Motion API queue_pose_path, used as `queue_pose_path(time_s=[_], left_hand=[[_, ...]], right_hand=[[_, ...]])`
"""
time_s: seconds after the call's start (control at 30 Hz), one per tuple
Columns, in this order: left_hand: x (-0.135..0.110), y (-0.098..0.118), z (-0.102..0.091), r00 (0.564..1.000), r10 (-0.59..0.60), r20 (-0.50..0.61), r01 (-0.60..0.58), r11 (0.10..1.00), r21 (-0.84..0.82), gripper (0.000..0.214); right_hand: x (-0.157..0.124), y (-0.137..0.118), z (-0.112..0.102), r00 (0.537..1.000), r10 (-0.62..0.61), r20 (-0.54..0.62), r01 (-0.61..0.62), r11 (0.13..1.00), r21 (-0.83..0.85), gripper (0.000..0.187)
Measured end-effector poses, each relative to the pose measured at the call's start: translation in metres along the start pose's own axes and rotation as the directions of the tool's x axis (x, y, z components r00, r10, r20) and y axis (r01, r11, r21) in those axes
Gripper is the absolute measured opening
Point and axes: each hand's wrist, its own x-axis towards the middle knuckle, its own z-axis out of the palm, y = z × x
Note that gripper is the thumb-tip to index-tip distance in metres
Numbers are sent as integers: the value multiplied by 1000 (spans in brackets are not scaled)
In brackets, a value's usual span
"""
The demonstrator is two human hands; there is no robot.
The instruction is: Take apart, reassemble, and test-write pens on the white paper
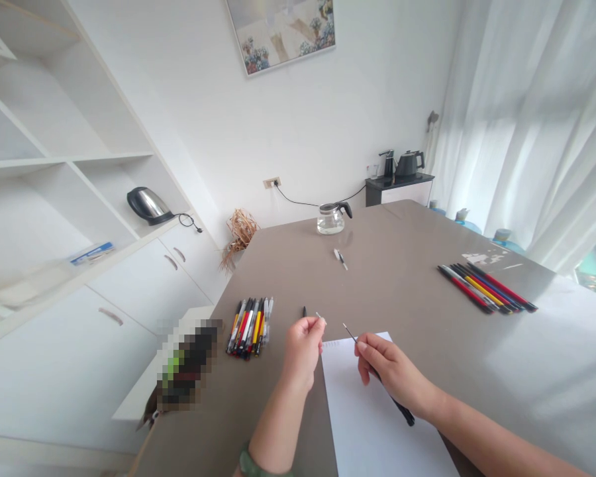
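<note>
My left hand (302,348) is closed in a pinch, and a small whitish, see-through piece (321,319) shows at its fingertips; its kind is unclear. A short dark tip (304,311) pokes up behind that hand, but I cannot tell whether it is held. My right hand (390,368) is wrapped round a black pen (402,412), with its thin refill (349,332) sticking out bare towards the left hand. The two hands are a small gap apart. Below them lies a white sheet of paper (367,424) with faint marks along its top edge.
Pens lie bunched on the left (249,328), and a row of red, yellow, blue and grey pens (487,288) on the right of the table (288,265). Farther back are a small white-and-black pen part (341,259) and a glass pot (330,220). A blurred-out patch (189,364) covers something at left.
</note>
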Motion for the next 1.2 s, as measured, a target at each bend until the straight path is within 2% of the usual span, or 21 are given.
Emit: queue_pose_path(time_s=[0.13, 0.33, 0.53, 0.7, 0.87, 0.97, 1.07, 1.13, 1.2], left_hand=[[32, -3, -4, 1000, -4, 15, 0, 966, 258, 23], [64, 2, 18, 998, -50, 32, 24, 840, 542, 13], [68, 1, 24, 993, -91, 70, 24, 760, 649, 17], [66, 3, 19, 994, -90, 69, 24, 760, 649, 18], [47, 10, 7, 998, 8, 60, -40, 824, 565, 24], [21, 12, 2, 992, 90, 91, -123, 878, 462, 31], [-6, 11, 6, 982, 124, 141, -165, 930, 330, 33], [-21, 9, 13, 972, 117, 205, -117, 993, -12, 32], [-31, 7, 19, 943, 58, 327, 27, 967, -251, 34]], right_hand=[[2, 1, -4, 998, 28, -60, -26, 999, 34, 27], [3, 2, -7, 997, 33, -67, -29, 997, 66, 27], [3, 2, -8, 996, 39, -78, -32, 996, 84, 26], [2, 0, -8, 995, 43, -88, -36, 996, 77, 27], [3, 1, -10, 986, 10, -164, -3, 999, 42, 31], [5, 3, -10, 982, 61, -176, -44, 994, 98, 30], [7, 5, -9, 984, 89, -153, -65, 986, 156, 31], [9, 6, -7, 989, 68, -134, -46, 985, 164, 32], [9, 5, -5, 993, 35, -113, -17, 988, 154, 33]])
